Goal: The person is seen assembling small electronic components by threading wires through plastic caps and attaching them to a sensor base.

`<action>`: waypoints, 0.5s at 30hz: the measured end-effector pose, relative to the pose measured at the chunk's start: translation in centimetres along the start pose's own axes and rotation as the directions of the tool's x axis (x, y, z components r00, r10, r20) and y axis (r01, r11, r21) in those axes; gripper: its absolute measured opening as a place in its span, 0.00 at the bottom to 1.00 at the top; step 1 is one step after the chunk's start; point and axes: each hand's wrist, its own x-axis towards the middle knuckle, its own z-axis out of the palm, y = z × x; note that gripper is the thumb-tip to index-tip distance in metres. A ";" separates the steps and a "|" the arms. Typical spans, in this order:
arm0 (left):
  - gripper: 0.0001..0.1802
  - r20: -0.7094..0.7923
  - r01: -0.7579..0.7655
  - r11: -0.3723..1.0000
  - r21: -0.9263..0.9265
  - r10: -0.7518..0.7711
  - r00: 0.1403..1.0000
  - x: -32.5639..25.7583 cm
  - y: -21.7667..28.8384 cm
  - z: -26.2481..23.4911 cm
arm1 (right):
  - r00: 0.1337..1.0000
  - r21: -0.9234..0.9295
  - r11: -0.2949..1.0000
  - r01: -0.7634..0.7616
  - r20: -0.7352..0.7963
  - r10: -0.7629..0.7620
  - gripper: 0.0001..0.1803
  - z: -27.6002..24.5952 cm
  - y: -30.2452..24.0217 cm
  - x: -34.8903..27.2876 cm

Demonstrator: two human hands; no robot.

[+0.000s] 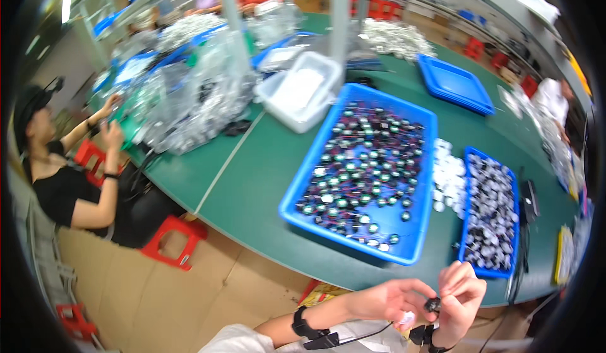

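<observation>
My left hand [399, 299] and my right hand [462, 295] are close together in front of the table's near edge. Between their fingertips sits a small dark round part [432, 305], pinched by the right thumb and fingers, with the left index finger close against it. A small whitish piece [407, 319] shows at the fingers of my left hand, its exact kind too blurred to tell. Just beyond my hands a big blue tray [411, 252] holds many small round parts with dark wires. A narrower blue tray [466, 239] to its right is full of white and dark round pieces.
White round caps [448, 175] lie between the trays. Farther off are a translucent bin [297, 122], stacked blue trays [457, 84] and bagged parts [208, 100]. A seated person [69, 170] works at the left, near a red stool [173, 242]. Metal posts [339, 24] rise from the green table [246, 189].
</observation>
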 end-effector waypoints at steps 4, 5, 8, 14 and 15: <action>0.37 -0.023 0.071 0.997 -0.012 -0.072 0.997 -0.2 2.6 1.8 | 0.998 -0.066 0.997 0.036 -0.056 -0.039 0.12 -0.9 -1.1 0.8; 0.37 -0.071 0.080 0.995 0.057 -0.076 0.995 -0.2 3.0 2.1 | 0.997 -0.097 0.994 0.048 -0.055 -0.054 0.12 -1.0 -1.7 1.1; 0.33 -0.145 0.095 0.984 0.152 -0.073 0.987 -0.9 5.1 3.5 | 0.998 -0.242 0.968 0.060 -0.015 -0.065 0.09 -1.8 -3.1 2.2; 0.15 -0.095 -0.109 0.774 0.624 0.213 0.972 1.2 13.1 7.5 | 0.994 -0.232 0.967 0.101 0.071 -0.086 0.06 -1.0 -5.1 5.4; 0.15 -0.139 -0.127 0.753 0.646 0.280 0.950 1.6 14.2 8.2 | 0.993 -0.215 0.973 0.082 0.096 -0.062 0.06 -0.4 -5.0 6.2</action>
